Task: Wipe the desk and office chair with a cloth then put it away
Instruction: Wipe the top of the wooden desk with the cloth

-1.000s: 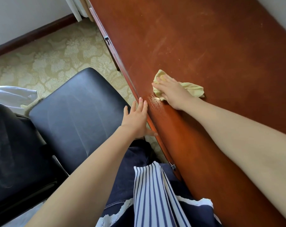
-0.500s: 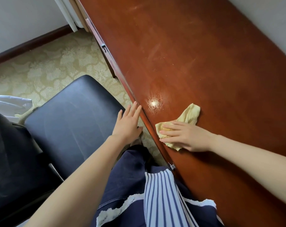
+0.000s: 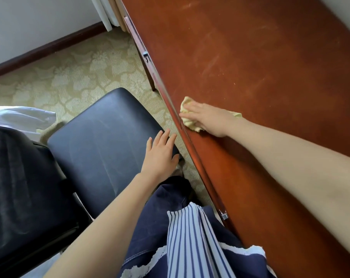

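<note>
A reddish-brown wooden desk (image 3: pixel 260 67) fills the right side of the head view. My right hand (image 3: pixel 206 119) presses a crumpled pale yellow cloth (image 3: pixel 187 106) flat against the desk's front edge, fingers straight over it. The cloth shows at my fingertips and behind my wrist. To the left stands a black office chair (image 3: pixel 102 145) with a padded seat. My left hand (image 3: pixel 161 155) rests open on the seat's right corner, fingers spread.
Patterned beige carpet (image 3: pixel 74 77) lies between chair and desk. A white sheet (image 3: pixel 19 115) shows at the left edge. The desk's front has drawer rails and a small metal latch (image 3: pixel 223 215). A dark baseboard runs along the white wall at top left.
My right hand slid the cloth back up along the desk's front edge, away from me. My left hand stayed on the chair seat's corner.
</note>
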Motion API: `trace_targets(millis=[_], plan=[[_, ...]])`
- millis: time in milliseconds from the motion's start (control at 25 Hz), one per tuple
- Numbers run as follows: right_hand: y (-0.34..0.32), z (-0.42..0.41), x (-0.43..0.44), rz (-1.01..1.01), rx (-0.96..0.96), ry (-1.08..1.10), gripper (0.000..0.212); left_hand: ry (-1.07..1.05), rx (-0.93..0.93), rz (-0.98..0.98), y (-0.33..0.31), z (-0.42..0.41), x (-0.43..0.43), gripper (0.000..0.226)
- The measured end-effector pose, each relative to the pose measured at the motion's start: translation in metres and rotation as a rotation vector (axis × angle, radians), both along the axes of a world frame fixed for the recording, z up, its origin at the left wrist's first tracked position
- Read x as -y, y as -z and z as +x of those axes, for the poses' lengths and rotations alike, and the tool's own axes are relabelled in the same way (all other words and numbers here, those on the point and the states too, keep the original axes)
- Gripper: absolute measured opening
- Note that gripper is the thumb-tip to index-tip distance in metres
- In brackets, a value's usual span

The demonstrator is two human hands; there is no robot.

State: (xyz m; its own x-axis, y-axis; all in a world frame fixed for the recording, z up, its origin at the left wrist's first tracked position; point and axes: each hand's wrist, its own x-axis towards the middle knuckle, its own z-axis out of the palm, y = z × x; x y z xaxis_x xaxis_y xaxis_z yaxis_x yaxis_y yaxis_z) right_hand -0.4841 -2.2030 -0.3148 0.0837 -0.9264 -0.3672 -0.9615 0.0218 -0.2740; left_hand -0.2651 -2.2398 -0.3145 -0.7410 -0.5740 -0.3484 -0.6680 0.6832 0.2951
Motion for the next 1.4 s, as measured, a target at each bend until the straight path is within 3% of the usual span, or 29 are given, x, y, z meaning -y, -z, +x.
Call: trace_targets(millis=[200, 480, 880, 1160, 1400], plan=[[0.005, 0.007, 0.006, -0.032, -0.001, 0.226, 0.055, 0.011, -0.011, 0.009, -0.003, -0.006, -0.003, 0.063], [0.009, 0.044, -0.110, -0.117, 0.097, 0.123, 0.052, -0.129, -0.001, 0.111, -0.003, -0.015, -0.019, 0.061], [0.009, 0.107, -0.271, -0.251, 0.200, 0.267, 0.045, 0.052, -0.025, 0.073, 0.000, -0.011, -0.098, 0.065], [0.007, 0.133, -0.373, -0.225, 0.184, 0.228, 0.046, 0.178, -0.030, 0.058, 0.000, -0.032, -0.136, 0.066], [0.009, 0.127, -0.379, -0.223, 0.032, 0.155, 0.052, 0.238, -0.011, 0.058, 0.003, -0.046, -0.140, 0.070]])
